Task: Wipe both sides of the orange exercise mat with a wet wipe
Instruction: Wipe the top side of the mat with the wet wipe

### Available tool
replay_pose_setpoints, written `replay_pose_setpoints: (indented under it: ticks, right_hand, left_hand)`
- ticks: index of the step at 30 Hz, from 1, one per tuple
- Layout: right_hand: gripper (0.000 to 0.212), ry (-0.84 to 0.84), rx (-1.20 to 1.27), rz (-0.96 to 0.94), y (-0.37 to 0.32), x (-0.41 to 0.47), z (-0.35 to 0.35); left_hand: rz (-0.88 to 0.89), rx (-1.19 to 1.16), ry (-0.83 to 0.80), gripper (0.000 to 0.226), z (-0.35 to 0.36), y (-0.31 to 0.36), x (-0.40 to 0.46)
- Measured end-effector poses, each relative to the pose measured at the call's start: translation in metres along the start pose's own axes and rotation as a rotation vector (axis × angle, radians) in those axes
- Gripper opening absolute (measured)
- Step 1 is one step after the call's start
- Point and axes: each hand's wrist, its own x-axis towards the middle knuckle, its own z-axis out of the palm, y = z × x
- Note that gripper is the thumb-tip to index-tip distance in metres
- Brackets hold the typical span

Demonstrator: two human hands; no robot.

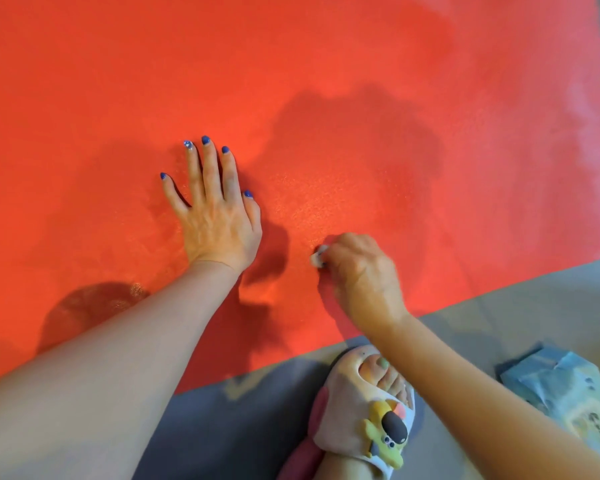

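The orange exercise mat (326, 98) lies flat on a grey floor and fills most of the view. My left hand (215, 209) rests flat on the mat with its fingers straight and spread. To its right, my right hand (361, 271) has its fingers curled round a small white wet wipe (318, 256). The wipe is pressed against the mat near the mat's front edge, and only a bit of it shows past the fingers. Duller, damp-looking patches show on the mat at the upper right.
The grey floor (499, 306) runs along the mat's front edge and far right side. A pale blue pack of wet wipes (561, 396) lies on the floor at the lower right. My foot in a white slipper (364, 410) with a toy charm stands beside the mat's edge.
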Motion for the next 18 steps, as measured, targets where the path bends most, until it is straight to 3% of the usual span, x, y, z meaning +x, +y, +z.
replay_pose_setpoints:
  ticks: [4, 9, 12, 18]
  right_hand:
    - [0.015, -0.186, 0.071, -0.209, -0.006, -0.002, 0.014]
    - [0.013, -0.043, 0.085, -0.031, 0.056, -0.019, -0.027]
    - [0.013, 0.017, 0.040, 0.034, 0.048, -0.023, -0.024]
    - [0.024, -0.265, 0.100, -0.298, -0.002, -0.012, 0.015]
  left_hand:
    - [0.000, -0.001, 0.011, 0.064, 0.001, -0.001, 0.001]
    - [0.004, 0.011, 0.006, 0.064, 0.001, 0.000, 0.001]
    - [0.003, 0.009, -0.001, 0.064, 0.000, 0.000, 0.000]
    - [0.001, 0.000, -0.002, 0.064, -0.002, 0.001, 0.000]
